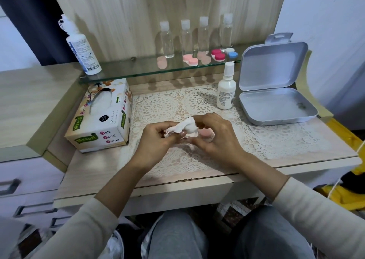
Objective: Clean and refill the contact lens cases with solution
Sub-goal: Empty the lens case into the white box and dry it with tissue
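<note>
Desk point(296, 150): free mat right of my hands, open tin point(276, 104) far right, tissue box point(102, 120) left, near edge close. Early, I judge: small bottle point(226, 93) capped, spare cases point(218, 55) waiting on the far shelf point(118, 71). Left hand point(158, 138) and right hand point(215, 134) both pinch the tissue point(187, 126), wiping; the pink case point(205, 133) sits at my right fingers.

The left hand point(158, 138) and right hand point(215, 134) meet over a lace mat point(158, 104), both pinching a crumpled tissue point(187, 126). A pink case point(205, 133) shows just under the right fingers. A tissue box point(102, 116) sits left; a small bottle point(226, 89) and an open grey box point(276, 104) sit right. On the glass shelf point(122, 71) stand 4 clear bottles point(167, 41), coloured cases point(218, 55) and a large bottle point(83, 47).
</note>
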{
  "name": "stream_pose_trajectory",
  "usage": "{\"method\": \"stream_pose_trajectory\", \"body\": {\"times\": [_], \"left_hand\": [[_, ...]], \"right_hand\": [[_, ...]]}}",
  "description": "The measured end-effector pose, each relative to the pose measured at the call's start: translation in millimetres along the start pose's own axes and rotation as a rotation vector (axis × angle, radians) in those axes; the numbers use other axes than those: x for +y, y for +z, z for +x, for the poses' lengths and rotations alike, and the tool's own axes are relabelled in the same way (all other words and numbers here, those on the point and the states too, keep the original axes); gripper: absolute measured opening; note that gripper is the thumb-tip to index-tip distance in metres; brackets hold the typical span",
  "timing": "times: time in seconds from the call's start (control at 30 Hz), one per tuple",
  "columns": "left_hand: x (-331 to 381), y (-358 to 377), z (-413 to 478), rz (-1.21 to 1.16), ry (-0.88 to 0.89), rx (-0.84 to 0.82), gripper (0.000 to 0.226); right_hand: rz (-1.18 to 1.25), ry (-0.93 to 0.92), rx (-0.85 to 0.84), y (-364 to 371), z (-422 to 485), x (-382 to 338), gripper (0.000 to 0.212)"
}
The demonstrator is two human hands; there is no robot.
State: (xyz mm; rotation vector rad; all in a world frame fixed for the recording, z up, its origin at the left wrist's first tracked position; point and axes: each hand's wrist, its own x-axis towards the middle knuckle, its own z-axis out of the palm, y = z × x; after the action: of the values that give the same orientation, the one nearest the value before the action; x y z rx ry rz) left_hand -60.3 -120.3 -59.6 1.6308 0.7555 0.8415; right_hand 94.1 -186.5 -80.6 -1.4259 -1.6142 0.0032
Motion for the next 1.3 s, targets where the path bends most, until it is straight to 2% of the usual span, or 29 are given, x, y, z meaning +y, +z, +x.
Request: {"method": "stream_pose_trajectory", "body": {"times": [0.07,0.23,0.33,0.4,0.47,0.6,0.73,0.97,1.17,1.3], "left_hand": [[0.6,0.1,-1.3,0.026,0.001,-0.008,0.016],[1.8,2.4,-5.6,0.032,-0.019,-0.011,0.02],[2.5,-0.3,-5.7,0.01,-0.072,0.022,0.035],[2.8,-3.5,-5.0,0.003,-0.072,0.047,0.032],[3.6,-5.6,-5.5,0.056,-0.03,0.056,0.031],[2.9,-3.6,-7.1,0.036,-0.014,0.049,0.045],[0.0,2.3,-8.4,0.018,-0.027,0.081,0.038],[-4.6,9.5,-8.7,-0.043,-0.01,0.108,0.03],[-8.6,9.9,-8.4,-0.074,0.001,0.126,0.028],[-9.6,12.8,-10.4,-0.104,-0.012,0.113,0.026]], "right_hand": [[0.086,0.04,0.02,-2.2,-0.6,-2.5,0.05],[0.273,0.097,0.118,-2.8,1.4,-5.7,0.019],[0.296,0.119,0.167,-9.8,2.4,-6.9,0.014],[0.294,0.144,0.218,-17.3,3.9,-5.0,0.008],[0.199,0.109,0.295,-23.9,6.1,-0.8,0.008],[-0.09,-0.069,0.374,-28.9,10.9,9.0,0.008],[-0.147,-0.186,0.287,-17.3,5.8,10.1,0.006],[-0.079,-0.221,0.082,-0.7,-10.8,10.5,0.031],[-0.081,-0.23,-0.024,-1.2,-15.3,16.4,0.026],[-0.112,-0.255,0.024,2.5,-13.8,17.1,0.02]]}}
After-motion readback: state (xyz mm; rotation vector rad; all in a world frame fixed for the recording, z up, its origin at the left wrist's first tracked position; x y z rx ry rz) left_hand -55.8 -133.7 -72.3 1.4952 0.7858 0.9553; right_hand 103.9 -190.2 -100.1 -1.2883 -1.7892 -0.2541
